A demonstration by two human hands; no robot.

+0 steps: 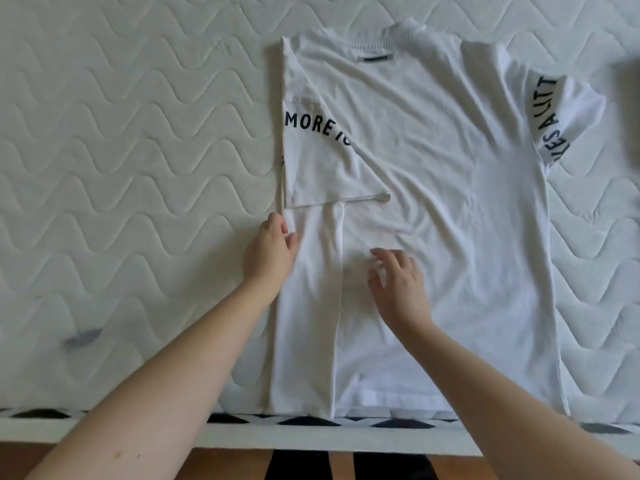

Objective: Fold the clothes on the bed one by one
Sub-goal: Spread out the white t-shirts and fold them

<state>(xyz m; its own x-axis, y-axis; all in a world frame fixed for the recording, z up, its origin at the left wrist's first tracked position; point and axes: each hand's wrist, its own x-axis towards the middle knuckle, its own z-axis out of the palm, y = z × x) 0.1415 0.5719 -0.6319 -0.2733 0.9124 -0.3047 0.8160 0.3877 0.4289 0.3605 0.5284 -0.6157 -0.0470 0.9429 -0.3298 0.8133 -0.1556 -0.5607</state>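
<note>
A white T-shirt lies flat on the quilted mattress, collar away from the person, directly beyond both hands. Its left side and printed sleeve are already turned inward, so the left hand rests against that folded edge, seemingly to keep the crease straight; whether its fingers pinch the cloth is hard to tell. The right hand, apart from it, hovers with fingers loosely spread over the middle. The right sleeve is still unfolded.

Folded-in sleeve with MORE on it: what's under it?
The sleeve lies on the white T-shirt body, over a folded-in side strip. Beneath both is the quilted mattress; the covered shirt area is hidden.
</note>
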